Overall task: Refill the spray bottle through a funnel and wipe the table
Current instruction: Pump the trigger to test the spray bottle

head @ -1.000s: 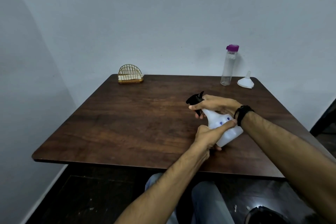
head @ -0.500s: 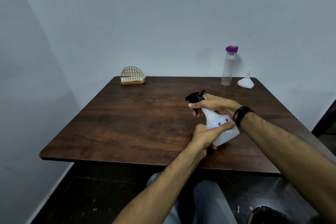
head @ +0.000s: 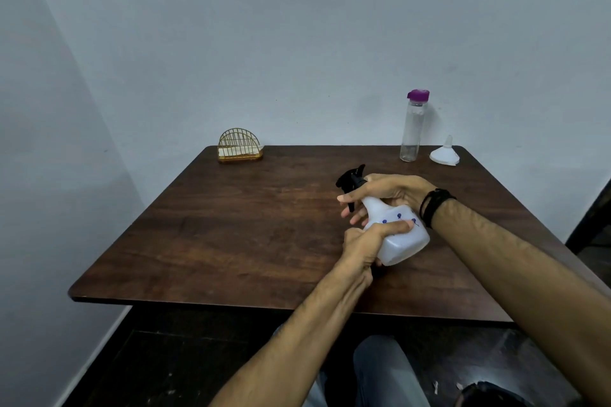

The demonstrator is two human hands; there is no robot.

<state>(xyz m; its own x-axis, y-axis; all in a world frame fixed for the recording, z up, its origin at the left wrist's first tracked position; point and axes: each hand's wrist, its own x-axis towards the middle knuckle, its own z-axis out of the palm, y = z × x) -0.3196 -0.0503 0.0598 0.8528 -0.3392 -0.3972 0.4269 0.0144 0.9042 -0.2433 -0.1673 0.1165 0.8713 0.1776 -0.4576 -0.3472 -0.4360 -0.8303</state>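
Note:
A white spray bottle (head: 401,243) with small blue marks and a black trigger head (head: 348,179) leans toward the left over the dark wooden table (head: 231,235). My left hand (head: 367,241) grips its body from the near side, thumb across the front. My right hand (head: 380,192) is wrapped round the neck just below the black head. A white funnel (head: 444,154) lies mouth-down at the back right. Beside it stands a clear water bottle (head: 411,129) with a purple cap.
A gold wire napkin holder (head: 239,146) with white napkins sits at the table's back left, against the wall. Walls close in behind and on the left. My knees show below the near table edge.
Both hands keep their hold on the spray bottle. My right fingers have shifted slightly round the neck, and the view has tilted a little.

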